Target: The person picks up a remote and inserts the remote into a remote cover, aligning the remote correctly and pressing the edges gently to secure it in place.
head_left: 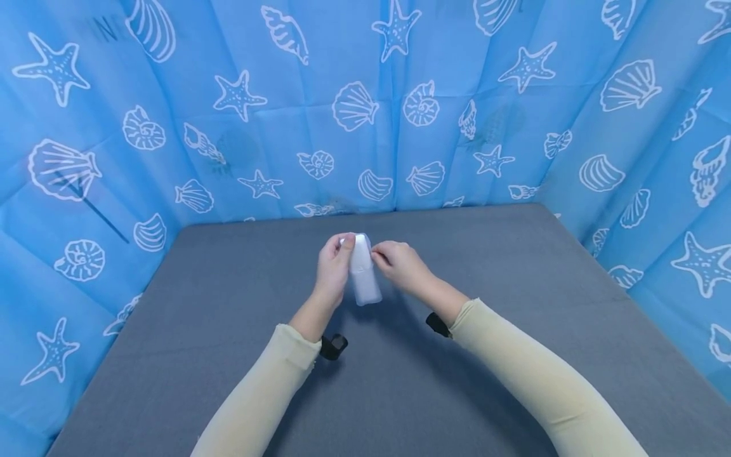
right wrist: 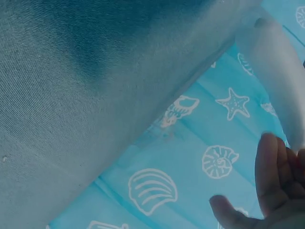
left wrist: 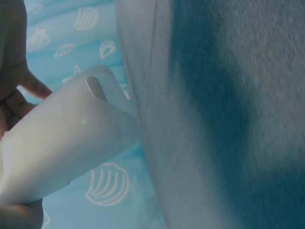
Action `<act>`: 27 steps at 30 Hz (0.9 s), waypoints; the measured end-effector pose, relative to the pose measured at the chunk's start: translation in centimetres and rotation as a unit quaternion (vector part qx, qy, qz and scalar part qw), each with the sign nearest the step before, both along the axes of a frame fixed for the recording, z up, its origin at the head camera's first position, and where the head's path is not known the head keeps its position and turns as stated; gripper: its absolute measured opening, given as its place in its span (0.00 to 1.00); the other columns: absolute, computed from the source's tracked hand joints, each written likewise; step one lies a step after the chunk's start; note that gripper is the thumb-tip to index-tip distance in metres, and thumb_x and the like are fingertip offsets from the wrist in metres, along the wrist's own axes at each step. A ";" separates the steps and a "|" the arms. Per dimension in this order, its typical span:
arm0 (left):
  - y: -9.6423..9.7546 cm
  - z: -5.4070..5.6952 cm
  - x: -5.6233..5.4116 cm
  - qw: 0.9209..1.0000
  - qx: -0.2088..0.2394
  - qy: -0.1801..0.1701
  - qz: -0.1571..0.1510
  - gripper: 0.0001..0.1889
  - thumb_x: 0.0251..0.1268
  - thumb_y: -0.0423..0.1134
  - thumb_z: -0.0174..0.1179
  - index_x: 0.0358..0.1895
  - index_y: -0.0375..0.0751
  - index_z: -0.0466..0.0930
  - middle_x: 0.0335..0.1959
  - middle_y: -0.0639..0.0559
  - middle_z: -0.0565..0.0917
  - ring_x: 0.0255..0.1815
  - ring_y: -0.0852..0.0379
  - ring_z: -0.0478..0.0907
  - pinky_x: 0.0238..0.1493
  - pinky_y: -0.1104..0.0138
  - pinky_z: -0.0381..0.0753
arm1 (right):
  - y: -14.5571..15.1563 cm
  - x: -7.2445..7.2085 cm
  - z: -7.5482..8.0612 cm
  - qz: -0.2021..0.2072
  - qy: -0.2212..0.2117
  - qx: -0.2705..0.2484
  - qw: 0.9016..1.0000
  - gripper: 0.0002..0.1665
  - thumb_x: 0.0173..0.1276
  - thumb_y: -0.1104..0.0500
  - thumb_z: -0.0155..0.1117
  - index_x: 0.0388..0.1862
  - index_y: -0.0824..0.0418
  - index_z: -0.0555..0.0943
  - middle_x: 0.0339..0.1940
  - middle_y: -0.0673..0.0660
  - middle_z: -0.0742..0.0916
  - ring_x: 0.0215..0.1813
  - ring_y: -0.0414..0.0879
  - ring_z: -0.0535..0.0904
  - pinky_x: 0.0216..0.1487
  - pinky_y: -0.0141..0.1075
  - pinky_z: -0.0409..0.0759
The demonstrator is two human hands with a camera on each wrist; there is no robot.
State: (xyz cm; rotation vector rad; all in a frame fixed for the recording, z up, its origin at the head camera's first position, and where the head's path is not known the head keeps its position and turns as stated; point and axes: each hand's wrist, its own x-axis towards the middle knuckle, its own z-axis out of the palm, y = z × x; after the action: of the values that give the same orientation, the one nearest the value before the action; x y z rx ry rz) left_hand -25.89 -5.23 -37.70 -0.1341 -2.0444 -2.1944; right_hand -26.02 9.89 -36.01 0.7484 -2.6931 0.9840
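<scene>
Above the table, my left hand grips a white, partly see-through plastic case by its upper end. Its thumb lies along the top and the fingers go behind. The lower end of the case tapers down toward me and looks clearer than the white upper part. In the left wrist view, the case is smooth and rounded, with a slanted notch near its far end. My right hand pinches at the upper right edge of the case with curled fingers. The right wrist view cuts off that pinch; only some fingers show beside the case.
A grey cloth-covered table lies under both hands. Behind it and along the sides hangs a blue curtain with white shells and starfish. A black wrist strap sits at the left cuff, another strap at the right.
</scene>
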 end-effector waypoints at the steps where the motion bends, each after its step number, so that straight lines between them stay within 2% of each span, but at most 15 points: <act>1: 0.0 0.0 0.0 1.000 -0.004 0.002 -0.001 0.20 0.77 0.45 0.49 0.55 0.28 0.73 0.43 0.42 0.79 0.37 0.58 0.75 0.38 0.67 0.73 | 0.0 -0.1 0.0 0.004 -0.005 -0.002 1.000 0.11 0.74 0.64 0.56 0.41 0.70 0.83 0.35 0.63 0.86 0.34 0.50 0.81 0.38 0.41 0.80; 7: 0.4 0.7 0.6 0.998 -0.053 0.004 -0.014 0.16 0.75 0.43 0.53 0.53 0.31 0.74 0.47 0.39 0.78 0.40 0.52 0.75 0.40 0.62 0.74 | 0.2 -0.4 -0.4 0.011 -0.001 -0.042 0.999 0.10 0.71 0.66 0.56 0.30 0.67 0.80 0.20 0.54 0.77 0.22 0.44 0.70 0.27 0.36 0.69; 10: 0.4 1.0 0.7 0.996 -0.084 0.016 -0.010 0.16 0.74 0.42 0.54 0.52 0.31 0.75 0.47 0.39 0.79 0.41 0.49 0.77 0.40 0.60 0.75 | 0.4 -0.3 -0.7 0.010 0.005 -0.078 0.997 0.10 0.70 0.67 0.56 0.28 0.66 0.80 0.18 0.53 0.75 0.21 0.44 0.68 0.26 0.35 0.68; 14: 0.3 0.8 0.4 0.995 -0.098 0.022 -0.001 0.15 0.73 0.41 0.55 0.50 0.30 0.76 0.45 0.38 0.79 0.41 0.48 0.77 0.39 0.61 0.77 | 0.6 -0.2 -0.7 0.008 0.003 -0.108 0.994 0.09 0.69 0.67 0.56 0.30 0.67 0.81 0.19 0.54 0.77 0.22 0.45 0.69 0.26 0.35 0.68; 18: 0.3 0.6 0.1 0.996 -0.081 -0.007 0.022 0.15 0.73 0.42 0.56 0.48 0.31 0.77 0.45 0.40 0.80 0.40 0.50 0.77 0.38 0.62 0.77 | 0.5 -0.1 -0.5 0.006 -0.015 -0.093 0.996 0.10 0.71 0.66 0.55 0.34 0.69 0.82 0.20 0.55 0.78 0.23 0.45 0.70 0.26 0.35 0.69; 20: 0.3 0.5 0.0 0.997 -0.065 -0.022 0.045 0.15 0.72 0.43 0.57 0.48 0.32 0.78 0.45 0.40 0.80 0.40 0.50 0.78 0.39 0.62 0.78 | 0.3 0.0 -0.4 0.007 -0.034 -0.078 0.996 0.11 0.73 0.64 0.54 0.40 0.69 0.83 0.24 0.56 0.81 0.25 0.45 0.72 0.28 0.36 0.72; 23: 0.4 0.6 -0.1 0.996 -0.039 -0.028 0.069 0.15 0.71 0.42 0.59 0.47 0.31 0.77 0.46 0.40 0.80 0.44 0.48 0.78 0.44 0.59 0.79 | -0.1 0.4 -0.1 0.014 -0.071 -0.047 0.996 0.16 0.73 0.58 0.58 0.51 0.69 0.79 0.35 0.59 0.83 0.32 0.48 0.77 0.33 0.39 0.77; 25: 0.4 0.8 0.0 0.997 -0.030 -0.030 0.065 0.16 0.69 0.42 0.60 0.48 0.30 0.77 0.48 0.39 0.80 0.47 0.47 0.78 0.47 0.57 0.79 | -0.4 0.6 -0.1 0.016 -0.084 -0.026 0.996 0.23 0.71 0.54 0.62 0.57 0.68 0.75 0.43 0.60 0.81 0.40 0.50 0.78 0.38 0.40 0.79; 27: 0.4 1.2 0.1 0.998 -0.028 -0.033 0.037 0.18 0.69 0.42 0.60 0.51 0.30 0.76 0.50 0.39 0.79 0.51 0.46 0.77 0.50 0.56 0.78 | -0.4 0.6 -0.1 0.012 -0.090 -0.021 0.996 0.27 0.68 0.52 0.66 0.59 0.68 0.72 0.47 0.62 0.80 0.43 0.53 0.78 0.40 0.42 0.79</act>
State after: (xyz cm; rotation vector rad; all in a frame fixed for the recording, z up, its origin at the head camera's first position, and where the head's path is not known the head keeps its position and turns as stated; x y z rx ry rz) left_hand -25.80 -4.83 -36.52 0.0089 -2.1092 -2.1270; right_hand -25.41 9.45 -36.08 0.7190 -2.8106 1.1612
